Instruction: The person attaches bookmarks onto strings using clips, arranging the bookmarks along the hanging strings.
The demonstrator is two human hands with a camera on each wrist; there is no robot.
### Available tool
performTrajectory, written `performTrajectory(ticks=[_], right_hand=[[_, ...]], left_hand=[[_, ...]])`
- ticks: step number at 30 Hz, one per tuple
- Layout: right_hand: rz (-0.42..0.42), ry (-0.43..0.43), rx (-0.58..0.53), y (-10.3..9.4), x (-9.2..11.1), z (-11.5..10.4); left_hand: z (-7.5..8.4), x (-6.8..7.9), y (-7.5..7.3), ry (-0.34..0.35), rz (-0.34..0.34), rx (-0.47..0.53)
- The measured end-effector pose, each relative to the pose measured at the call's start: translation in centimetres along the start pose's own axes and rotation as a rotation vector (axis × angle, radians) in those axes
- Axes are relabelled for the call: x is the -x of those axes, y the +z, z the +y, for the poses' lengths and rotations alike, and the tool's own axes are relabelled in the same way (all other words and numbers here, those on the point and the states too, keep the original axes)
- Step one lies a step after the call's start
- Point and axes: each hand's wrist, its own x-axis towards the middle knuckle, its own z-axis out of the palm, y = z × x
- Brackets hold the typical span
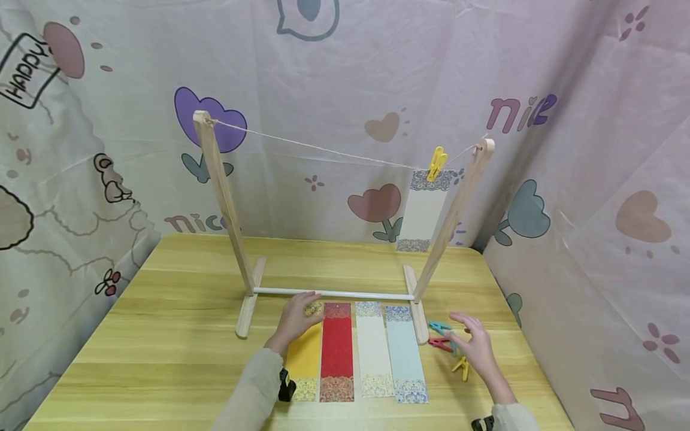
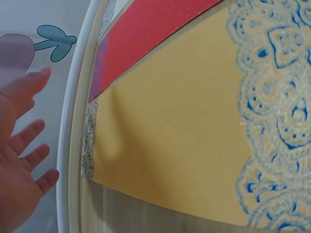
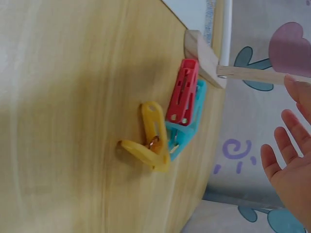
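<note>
My left hand [image 1: 296, 320] hovers over the upper end of a yellow patterned card [image 1: 303, 353], fingers spread and holding nothing. Beside that card lie a red card [image 1: 336, 353], a white card [image 1: 374, 353] and a light blue card [image 1: 405, 353], all with lace-like printed ends. My right hand [image 1: 477, 346], its fingers loosely apart, is above a small pile of clothespins. In the right wrist view these are a red clothespin [image 3: 182, 92], a teal clothespin [image 3: 198, 109] and a yellow clothespin [image 3: 153, 138]. Another yellow clothespin [image 1: 437, 163] fixes a white card [image 1: 423, 209] on the string.
A wooden stand with a left post [image 1: 222, 191], a right post [image 1: 455, 218] and a white crossbar [image 1: 334, 294] stands behind the cards. A string [image 1: 323, 148] sags between the post tops. Printed cloth [image 1: 302, 78] hangs behind the wooden table [image 1: 162, 335].
</note>
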Motion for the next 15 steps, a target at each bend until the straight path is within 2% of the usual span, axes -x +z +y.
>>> performTrajectory(ticks=[9, 12, 15], right_hand=[[-0.025, -0.018, 0.015, 0.2, 0.8, 0.9], [-0.052, 0.005, 0.020, 0.1, 1.0, 1.0], [-0.100, 0.064, 0.020, 0.0, 1.1, 1.3]], left_hand=[[-0.5, 0.0, 0.3, 0.007, -0.068, -0.073], [-0.7, 0.1, 0.4, 0.012, -0.082, -0.098], [-0.9, 0.2, 0.5, -0.001, -0.099, -0.126]])
